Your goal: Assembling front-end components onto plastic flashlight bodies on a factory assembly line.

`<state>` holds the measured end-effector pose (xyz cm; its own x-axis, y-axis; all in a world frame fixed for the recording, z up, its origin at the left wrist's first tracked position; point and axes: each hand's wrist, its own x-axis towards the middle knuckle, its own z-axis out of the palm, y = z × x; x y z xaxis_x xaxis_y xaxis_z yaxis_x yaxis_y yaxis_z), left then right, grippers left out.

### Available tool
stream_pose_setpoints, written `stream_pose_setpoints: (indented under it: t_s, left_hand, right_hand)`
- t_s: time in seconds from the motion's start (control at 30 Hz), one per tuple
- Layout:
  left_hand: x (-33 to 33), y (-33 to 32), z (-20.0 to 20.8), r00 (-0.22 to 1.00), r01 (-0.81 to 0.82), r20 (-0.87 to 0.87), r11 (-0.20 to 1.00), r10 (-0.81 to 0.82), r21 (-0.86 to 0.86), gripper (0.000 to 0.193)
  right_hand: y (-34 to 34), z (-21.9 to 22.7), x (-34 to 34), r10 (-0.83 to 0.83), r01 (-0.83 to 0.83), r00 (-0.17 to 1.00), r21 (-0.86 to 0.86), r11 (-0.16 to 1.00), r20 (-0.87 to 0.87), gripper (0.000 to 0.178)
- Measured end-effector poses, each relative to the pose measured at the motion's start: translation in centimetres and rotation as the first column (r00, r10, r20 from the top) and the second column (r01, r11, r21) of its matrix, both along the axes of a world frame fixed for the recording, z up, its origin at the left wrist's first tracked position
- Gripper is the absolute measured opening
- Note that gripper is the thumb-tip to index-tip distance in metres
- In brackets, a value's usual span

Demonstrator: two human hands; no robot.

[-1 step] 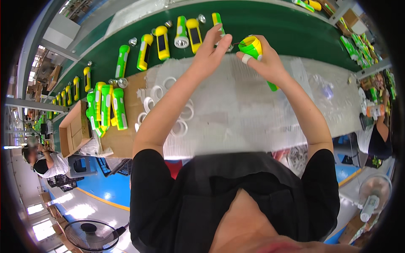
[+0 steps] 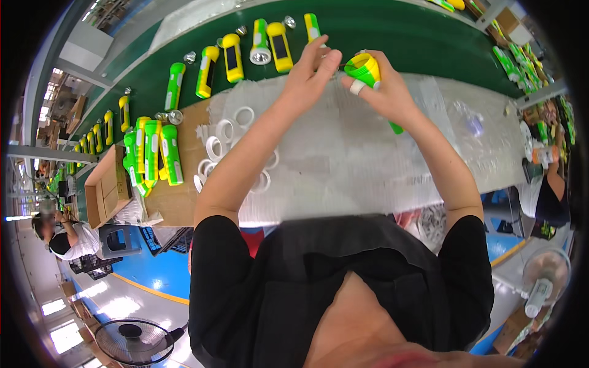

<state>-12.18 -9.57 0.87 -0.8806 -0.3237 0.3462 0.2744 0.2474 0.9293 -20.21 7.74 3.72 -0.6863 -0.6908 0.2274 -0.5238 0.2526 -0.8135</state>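
My right hand (image 2: 388, 92) is wrapped round a flashlight body (image 2: 363, 70), green with a yellow rim. Its wide mouth is uncovered and tilts up toward my left hand. The green tail (image 2: 396, 128) sticks out below my palm. A white band (image 2: 356, 87) circles my right thumb. A thin dark wire (image 2: 345, 65) runs from the mouth toward my left hand (image 2: 310, 73). My left fingers curl close to the thumb, and what lies between them is hidden. Just beyond them stands another green and yellow flashlight (image 2: 312, 27).
Flashlights (image 2: 232, 58) and silver reflectors (image 2: 189, 57) line the green belt (image 2: 392, 34). More flashlights (image 2: 151, 150) are piled on cardboard at the left, by an open carton (image 2: 104, 190). White rings (image 2: 226, 130) lie near my left forearm. Co-workers sit at both sides; fans (image 2: 130, 337) stand behind.
The flashlights on the belt and the pile have shifted slightly left and up in view. My hands keep nearly the same pose, with the flashlight's mouth turned a little more into sight.
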Motion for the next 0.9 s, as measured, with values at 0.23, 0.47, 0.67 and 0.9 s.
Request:
stream_pose_setpoints:
  t_s: [0.23, 0.47, 0.67, 0.9]
  left_hand:
    - [6.0, 6.0, 0.0, 0.996, -0.076, -0.056, 0.997, 0.076, -0.012, 0.025]
    - [8.1, 8.2, 1.8, 0.885, 0.295, -0.106, 0.722, -0.453, -0.626, 0.042]
    - [6.4, 12.0, 0.5, 0.883, 0.361, -0.123, 0.825, -0.452, -0.436, 0.047]
    - [-2.8, 14.8, -7.9, 0.992, 0.012, -0.088, 0.787, -0.085, -0.617, 0.048]
  right_hand:
    - [5.8, -2.5, 8.1, 0.123, -0.084, 0.916, -0.118, 0.990, 0.382, 0.068]
    - [7.5, -3.8, 12.4, 0.473, -0.160, 0.493, -0.459, 0.874, 0.730, 0.047]
    - [10.5, -3.6, 13.0, 0.351, 0.122, 0.558, -0.492, 0.862, 0.752, 0.036]
    - [16.0, -6.5, 11.2, 0.163, 0.413, 0.617, -0.493, 0.766, 0.770, 0.049]
